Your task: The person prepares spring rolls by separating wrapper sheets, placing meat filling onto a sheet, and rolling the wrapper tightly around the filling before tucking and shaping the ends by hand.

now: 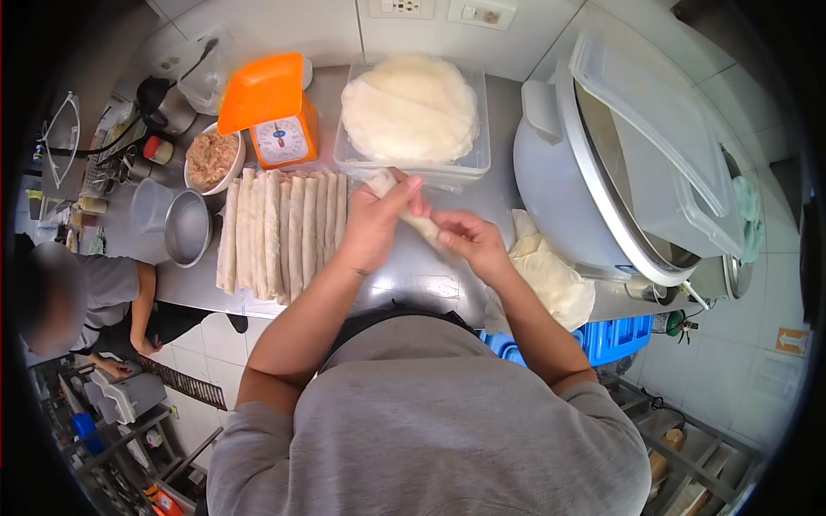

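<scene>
Between my two hands I hold a long, pale spring roll (pixel 420 225), tilted above the steel counter. My left hand (pixel 375 220) is wrapped round its upper end. Fingers of my right hand (pixel 471 241) pinch near its lower end. To the left, several finished spring rolls (pixel 280 232) lie side by side in a row. Beyond my hands, a stack of round wrappers (pixel 409 112) fills a clear plastic tray (pixel 484 155). Loose wrapper sheets (pixel 551 275) lie right of my right hand. A white bowl (pixel 239 172) contains minced filling (pixel 212 161).
An orange kitchen scale (pixel 282 138) stands behind the rolls. A metal bowl (pixel 188 228) and a clear plastic tub (pixel 151 205) are at left. A large lidded pot (pixel 559 172) crowds the right side. A seated person (pixel 120 297) is at far left.
</scene>
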Available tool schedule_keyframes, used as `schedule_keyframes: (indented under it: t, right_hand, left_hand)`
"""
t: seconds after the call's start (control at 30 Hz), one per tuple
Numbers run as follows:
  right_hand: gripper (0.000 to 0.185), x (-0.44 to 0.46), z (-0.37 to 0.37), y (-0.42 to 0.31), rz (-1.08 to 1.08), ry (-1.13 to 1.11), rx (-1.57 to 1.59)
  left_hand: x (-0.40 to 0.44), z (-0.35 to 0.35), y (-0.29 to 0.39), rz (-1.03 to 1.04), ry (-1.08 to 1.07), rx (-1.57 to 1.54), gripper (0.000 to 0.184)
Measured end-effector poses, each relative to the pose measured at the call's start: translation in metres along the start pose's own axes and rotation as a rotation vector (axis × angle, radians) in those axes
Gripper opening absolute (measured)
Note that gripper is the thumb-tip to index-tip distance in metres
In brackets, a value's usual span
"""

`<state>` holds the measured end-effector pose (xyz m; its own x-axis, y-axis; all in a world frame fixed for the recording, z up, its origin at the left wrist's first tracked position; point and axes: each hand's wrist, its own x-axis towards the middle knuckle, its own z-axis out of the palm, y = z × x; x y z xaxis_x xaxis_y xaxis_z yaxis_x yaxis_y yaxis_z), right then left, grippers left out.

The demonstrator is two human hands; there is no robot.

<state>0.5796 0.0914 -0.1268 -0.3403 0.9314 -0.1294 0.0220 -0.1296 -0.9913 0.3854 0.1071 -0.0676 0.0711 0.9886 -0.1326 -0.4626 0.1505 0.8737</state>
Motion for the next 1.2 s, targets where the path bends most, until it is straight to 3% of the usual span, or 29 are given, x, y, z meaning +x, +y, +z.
schedule_keyframes:
  t: [0.07,0.1,0.2,0.4,0.5,0.6,0.7,0.8,0.9,1.0,1.1,1.2]
  right_hand:
    - [0.033,-0.008,0.012,-0.034,-0.514,0.277,-0.248]
    - [0.038,-0.014,0.011,-0.054,-0.609,0.251,-0.383]
    - [0.045,-0.019,0.018,-0.082,-0.843,0.215,-0.766]
    - [0.041,-0.014,0.020,-0.088,-0.876,0.272,-0.866]
    - [0.042,-0.005,0.013,-0.085,-0.880,0.156,-0.882]
    - [0.042,0.000,0.002,-0.080,-0.705,-0.002,-0.408]
    - [0.052,0.004,0.009,-0.082,-0.528,-0.071,0.001]
    - [0.061,0.006,0.007,-0.076,-0.514,-0.184,0.057]
    - [0.059,0.006,0.003,-0.074,-0.578,-0.165,-0.016]
    - [0.057,0.003,0.002,-0.079,-0.700,-0.136,-0.161]
    - [0.055,-0.001,0.005,-0.089,-0.886,-0.058,-0.563]
    - [0.054,-0.005,0.007,-0.083,-0.817,0.071,-0.278]
  left_hand:
    - [-0.004,0.013,0.007,0.040,-0.009,0.192,0.021]
    - [-0.007,0.021,0.007,0.049,0.042,0.378,0.022]
    - [-0.011,0.025,-0.007,0.178,-0.003,0.486,0.025]
    - [-0.020,0.032,-0.008,0.226,-0.024,0.654,0.015]
    - [-0.024,0.025,-0.019,0.216,-0.097,0.712,0.018]
    - [-0.026,0.023,-0.017,0.031,-0.192,0.557,0.022]
    - [-0.030,0.028,0.005,-0.100,-0.350,0.640,0.020]
    - [-0.032,0.031,0.006,-0.120,-0.354,0.674,0.022]
    - [-0.029,0.027,0.011,-0.207,-0.466,0.653,0.022]
    - [-0.028,0.026,0.012,-0.391,-0.444,0.469,0.025]
    - [-0.029,0.022,0.013,-0.327,-0.460,0.404,0.020]
    - [-0.030,0.021,0.010,-0.265,-0.446,0.406,0.019]
